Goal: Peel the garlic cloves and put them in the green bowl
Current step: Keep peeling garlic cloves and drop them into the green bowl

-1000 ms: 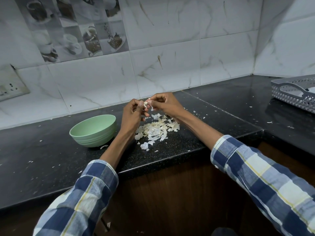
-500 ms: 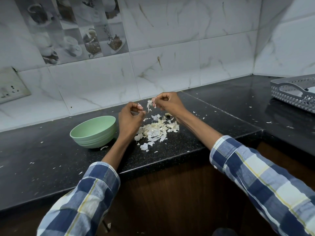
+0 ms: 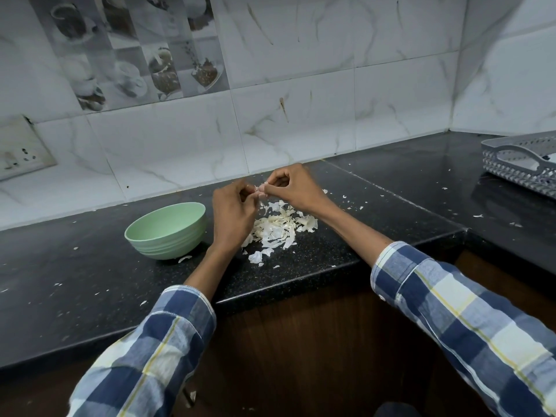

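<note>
Fingers (image 3: 251, 192) of the left hand (image 3: 233, 215) and of the right hand (image 3: 296, 188) curl inward and meet on a single garlic clove (image 3: 261, 189), pinched between both hands above the black table (image 3: 90, 266). Directly beneath lies a heap of white garlic peels (image 3: 278, 228). The green bowl (image 3: 167, 230) stands on the table just left of the left hand. A grey perforated tray (image 3: 520, 161) sits at far right.

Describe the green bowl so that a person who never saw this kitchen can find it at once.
Look at the black counter below the marbled wall tiles. Left of the pile of white garlic skins, next to the left hand, stands the bowl. It is the only pale green thing there, round, with ridged sides.
</note>
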Demonstrator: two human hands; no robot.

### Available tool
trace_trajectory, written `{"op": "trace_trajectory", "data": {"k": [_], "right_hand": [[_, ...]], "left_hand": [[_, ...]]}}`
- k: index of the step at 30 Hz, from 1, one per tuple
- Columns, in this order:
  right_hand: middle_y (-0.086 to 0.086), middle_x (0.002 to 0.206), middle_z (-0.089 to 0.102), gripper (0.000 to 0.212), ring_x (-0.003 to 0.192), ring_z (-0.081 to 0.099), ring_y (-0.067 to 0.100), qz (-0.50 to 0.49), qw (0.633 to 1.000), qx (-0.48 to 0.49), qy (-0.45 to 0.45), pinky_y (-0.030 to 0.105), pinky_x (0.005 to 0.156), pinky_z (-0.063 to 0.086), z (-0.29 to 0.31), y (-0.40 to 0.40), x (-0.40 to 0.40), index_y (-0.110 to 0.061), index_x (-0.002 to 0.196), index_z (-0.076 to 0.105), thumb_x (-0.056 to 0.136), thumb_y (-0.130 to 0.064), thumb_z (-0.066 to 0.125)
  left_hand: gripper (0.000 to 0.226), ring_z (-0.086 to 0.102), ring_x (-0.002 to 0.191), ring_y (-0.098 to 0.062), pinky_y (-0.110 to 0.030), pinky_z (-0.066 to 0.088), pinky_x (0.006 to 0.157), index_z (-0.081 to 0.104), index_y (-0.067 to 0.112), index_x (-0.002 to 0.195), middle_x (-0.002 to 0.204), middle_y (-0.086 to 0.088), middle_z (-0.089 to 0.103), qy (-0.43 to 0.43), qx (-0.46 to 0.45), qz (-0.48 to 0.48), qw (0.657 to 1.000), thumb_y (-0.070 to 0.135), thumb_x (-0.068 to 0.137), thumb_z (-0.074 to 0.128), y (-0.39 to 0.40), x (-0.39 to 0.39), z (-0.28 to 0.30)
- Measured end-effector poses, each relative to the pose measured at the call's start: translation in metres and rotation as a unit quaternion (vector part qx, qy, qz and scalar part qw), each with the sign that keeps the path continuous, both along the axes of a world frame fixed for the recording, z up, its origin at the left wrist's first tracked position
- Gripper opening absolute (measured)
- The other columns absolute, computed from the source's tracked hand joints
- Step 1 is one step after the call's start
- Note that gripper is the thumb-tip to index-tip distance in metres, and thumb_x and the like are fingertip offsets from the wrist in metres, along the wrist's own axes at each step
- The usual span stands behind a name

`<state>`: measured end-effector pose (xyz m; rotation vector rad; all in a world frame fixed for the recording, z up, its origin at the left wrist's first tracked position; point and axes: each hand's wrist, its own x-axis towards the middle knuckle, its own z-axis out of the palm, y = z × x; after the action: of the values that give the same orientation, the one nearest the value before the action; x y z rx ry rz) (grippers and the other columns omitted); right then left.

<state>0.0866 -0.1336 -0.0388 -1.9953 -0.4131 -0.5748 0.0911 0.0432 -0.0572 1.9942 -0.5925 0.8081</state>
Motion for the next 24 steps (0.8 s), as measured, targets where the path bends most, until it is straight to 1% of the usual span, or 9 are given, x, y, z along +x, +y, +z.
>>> {"op": "trace_trajectory", "data": {"k": [4, 7, 9, 12, 14, 16, 20, 22, 24], "right_hand": [[0.005, 0.087, 0.079, 0.014, 0.083, 0.076, 0.020, 0.030, 0.999, 0.037, 0.025, 0.039, 0.085, 0.063, -0.001, -0.001, 0.004, -0.006, 0.095, 0.079, 0.089, -0.019, 0.081], [0.007, 0.086, 0.080, 0.013, 0.078, 0.075, 0.017, 0.061, 0.994, 0.074, 0.044, 0.028, 0.076, 0.062, -0.002, -0.001, 0.006, -0.007, 0.094, 0.078, 0.090, -0.020, 0.080], [0.007, 0.086, 0.080, 0.013, 0.078, 0.075, 0.016, 0.083, 0.991, 0.091, 0.047, 0.023, 0.072, 0.060, -0.004, -0.001, 0.006, -0.010, 0.093, 0.078, 0.089, -0.022, 0.081], [0.011, 0.090, 0.079, 0.022, 0.082, 0.076, 0.020, 0.094, 0.989, 0.101, 0.044, 0.027, 0.076, 0.063, -0.005, -0.002, 0.007, -0.005, 0.098, 0.078, 0.087, -0.023, 0.084], [0.013, 0.093, 0.079, 0.024, 0.087, 0.076, 0.026, 0.100, 0.988, 0.107, 0.043, 0.033, 0.081, 0.064, -0.006, -0.001, 0.007, -0.003, 0.100, 0.078, 0.086, -0.022, 0.084], [0.015, 0.095, 0.079, 0.024, 0.092, 0.077, 0.029, 0.107, 0.986, 0.120, 0.048, 0.032, 0.080, 0.064, -0.006, -0.001, 0.007, 0.000, 0.102, 0.077, 0.088, -0.019, 0.083], [0.010, 0.093, 0.078, 0.016, 0.083, 0.075, 0.013, 0.121, 0.979, 0.148, 0.070, 0.020, 0.073, 0.058, -0.004, -0.001, 0.005, -0.002, 0.102, 0.076, 0.088, -0.008, 0.080], [0.007, 0.094, 0.079, 0.016, 0.084, 0.074, 0.011, 0.131, 0.975, 0.159, 0.083, 0.020, 0.075, 0.058, -0.003, -0.001, 0.005, -0.002, 0.104, 0.076, 0.088, -0.002, 0.078], [0.013, 0.101, 0.078, 0.020, 0.088, 0.074, 0.013, 0.127, 0.974, 0.169, 0.083, 0.023, 0.079, 0.060, -0.002, -0.003, 0.004, 0.002, 0.108, 0.075, 0.088, 0.000, 0.077]], "left_hand": [[0.013, 0.074, 0.065, -0.021, -0.033, 0.062, 0.066, 0.075, 0.015, 0.082, 0.067, -0.002, 0.075, 0.064, -0.099, -0.028, 0.993, 0.016, 0.093, 0.081, -0.001, -0.002, 0.001], [0.015, 0.073, 0.066, -0.017, -0.037, 0.063, 0.071, 0.073, 0.018, 0.081, 0.070, -0.003, 0.076, 0.096, -0.145, -0.031, 0.984, 0.022, 0.092, 0.083, -0.002, -0.002, 0.004], [0.017, 0.071, 0.066, -0.014, -0.038, 0.062, 0.073, 0.072, 0.022, 0.079, 0.070, -0.003, 0.075, 0.096, -0.145, -0.022, 0.985, 0.023, 0.093, 0.081, -0.003, -0.002, 0.004], [0.021, 0.067, 0.067, -0.011, -0.036, 0.059, 0.072, 0.070, 0.024, 0.078, 0.070, 0.000, 0.074, 0.090, -0.123, -0.009, 0.988, 0.021, 0.097, 0.077, -0.003, -0.001, 0.004], [0.021, 0.064, 0.069, -0.013, -0.038, 0.057, 0.071, 0.068, 0.020, 0.080, 0.074, -0.002, 0.072, 0.095, -0.106, -0.011, 0.990, 0.019, 0.101, 0.071, -0.005, 0.001, 0.003], [0.019, 0.062, 0.075, -0.018, -0.042, 0.055, 0.074, 0.067, 0.012, 0.086, 0.080, -0.007, 0.070, 0.107, -0.089, -0.017, 0.990, 0.019, 0.104, 0.065, -0.006, 0.003, 0.004], [0.017, 0.057, 0.080, -0.018, -0.036, 0.048, 0.072, 0.066, 0.009, 0.092, 0.085, -0.008, 0.067, 0.137, -0.106, -0.030, 0.984, 0.018, 0.106, 0.062, -0.007, 0.007, 0.002], [0.014, 0.058, 0.082, -0.018, -0.032, 0.048, 0.073, 0.067, 0.008, 0.096, 0.088, -0.008, 0.067, 0.155, -0.126, -0.034, 0.979, 0.017, 0.106, 0.062, -0.007, 0.008, 0.001], [0.018, 0.059, 0.082, -0.019, -0.038, 0.050, 0.076, 0.067, 0.005, 0.099, 0.089, -0.011, 0.069, 0.159, -0.123, -0.025, 0.979, 0.020, 0.106, 0.063, -0.006, 0.010, -0.001]]}}
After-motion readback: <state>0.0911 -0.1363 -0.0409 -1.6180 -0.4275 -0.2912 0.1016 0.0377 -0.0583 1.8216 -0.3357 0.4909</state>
